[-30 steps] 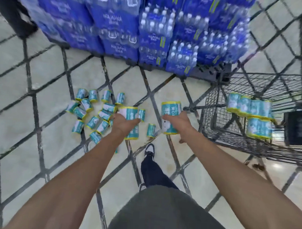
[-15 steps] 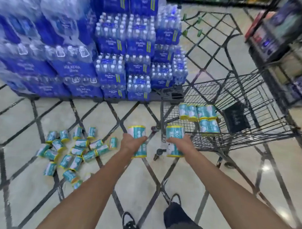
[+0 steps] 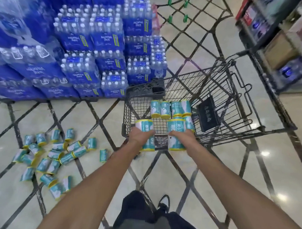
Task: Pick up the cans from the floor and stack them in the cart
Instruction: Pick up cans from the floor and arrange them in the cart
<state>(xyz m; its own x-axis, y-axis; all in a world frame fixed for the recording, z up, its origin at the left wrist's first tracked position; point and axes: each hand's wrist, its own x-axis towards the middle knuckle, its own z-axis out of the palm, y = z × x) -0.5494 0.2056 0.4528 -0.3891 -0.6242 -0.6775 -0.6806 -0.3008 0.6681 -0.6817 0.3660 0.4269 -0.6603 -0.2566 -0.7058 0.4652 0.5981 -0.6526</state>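
My left hand grips a teal can with yellow rims, with another teal can showing just below the hand. My right hand grips a second teal can. Both hands are at the near left corner of the black wire cart, over its rim. Inside the cart several teal cans stand in a row against a dark flap. On the floor to the left lies a scattered pile of several more teal cans.
Stacked blue packs of water bottles fill the back left on a pallet. Store shelving stands at the right. My legs and shoes are below. Green-capped items lie on the far floor.
Both hands carried their cans up and to the right, from above the floor pile to the cart's near corner. The view swung toward the cart.
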